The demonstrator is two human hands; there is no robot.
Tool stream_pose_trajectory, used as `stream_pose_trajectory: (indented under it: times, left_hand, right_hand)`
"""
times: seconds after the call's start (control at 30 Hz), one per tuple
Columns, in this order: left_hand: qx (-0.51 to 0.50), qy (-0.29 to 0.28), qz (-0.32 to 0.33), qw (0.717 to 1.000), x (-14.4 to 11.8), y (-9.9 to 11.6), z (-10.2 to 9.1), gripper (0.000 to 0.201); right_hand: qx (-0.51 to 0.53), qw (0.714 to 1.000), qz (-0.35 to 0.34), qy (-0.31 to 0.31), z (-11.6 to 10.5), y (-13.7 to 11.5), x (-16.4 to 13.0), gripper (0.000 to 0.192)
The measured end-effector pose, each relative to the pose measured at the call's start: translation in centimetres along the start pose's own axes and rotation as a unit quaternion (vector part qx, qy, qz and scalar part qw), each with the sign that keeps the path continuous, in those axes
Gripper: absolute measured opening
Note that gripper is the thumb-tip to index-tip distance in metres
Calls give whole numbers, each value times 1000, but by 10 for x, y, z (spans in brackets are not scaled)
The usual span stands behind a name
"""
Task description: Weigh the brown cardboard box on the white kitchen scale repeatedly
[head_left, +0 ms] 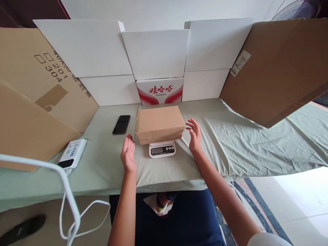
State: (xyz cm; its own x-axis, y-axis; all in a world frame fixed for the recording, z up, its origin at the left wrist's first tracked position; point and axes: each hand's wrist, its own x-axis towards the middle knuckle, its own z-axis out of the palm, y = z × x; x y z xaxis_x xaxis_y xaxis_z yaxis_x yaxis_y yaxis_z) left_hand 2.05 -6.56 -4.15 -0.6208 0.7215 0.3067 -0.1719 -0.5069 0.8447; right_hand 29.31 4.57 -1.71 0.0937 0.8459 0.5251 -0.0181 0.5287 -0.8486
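A closed brown cardboard box [159,123] rests on a small white digital scale [162,149] in the middle of the table. My left hand [128,153] is held up just left of the box, palm facing it, fingers straight, not touching. On the box's right side hovers my right hand [194,135], fingers spread, its fingertips close to the box's right edge. Both hands hold nothing.
The table wears a wrinkled pale green cloth [243,143]. A black phone [121,124] lies left of the box, a white power bank [72,153] with a white cable further left. White boxes [156,54] line the back; large brown cartons [30,102] [279,68] stand on both sides.
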Motion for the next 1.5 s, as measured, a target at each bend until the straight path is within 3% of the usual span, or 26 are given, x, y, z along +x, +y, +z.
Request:
stream_pose_trajectory:
  times: [0.43,0.77,1.17,1.5]
  left_hand:
    - [47,-32,-7,998,-3,1,2,57]
    - [61,-21,-43,997,-2,-1,4,61]
    - [73,-60,-47,994,-3,-1,5,67]
    - [86,-81,-50,992,-4,-2,4,61]
  right_hand:
    - [3,999,1,-51,2,0,-1,46]
    - [3,999,-3,-54,3,0,-2,49]
    - [6,998,10,-59,4,4,-2,48]
    - [-10,997,24,-71,6,3,-3,53]
